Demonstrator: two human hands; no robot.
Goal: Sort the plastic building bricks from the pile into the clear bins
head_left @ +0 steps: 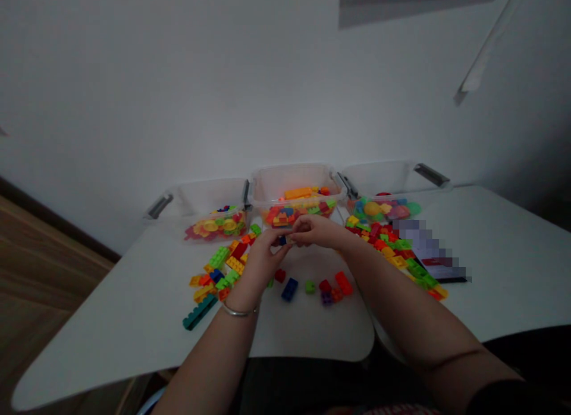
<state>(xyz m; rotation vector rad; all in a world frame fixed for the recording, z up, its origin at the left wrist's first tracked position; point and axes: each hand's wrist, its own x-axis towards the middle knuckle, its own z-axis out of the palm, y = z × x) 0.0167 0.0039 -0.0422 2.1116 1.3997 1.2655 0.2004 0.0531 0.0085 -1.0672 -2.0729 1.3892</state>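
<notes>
Just in front of the middle bin, my two hands meet above the table. My left hand, with a bangle at the wrist, is closed on a small dark blue building brick. Pinched fingers of my right hand touch the left fingertips beside this brick; what they hold is too small to tell. Below the hands lie a blue brick, a green brick, a dark red brick, a bright red brick and a purple brick.
Three clear bins stand along the wall: left, middle and right, all holding colourful pieces. Loose bricks spread on both sides, including a long teal brick. A flat, partly blurred dark-edged object lies at right.
</notes>
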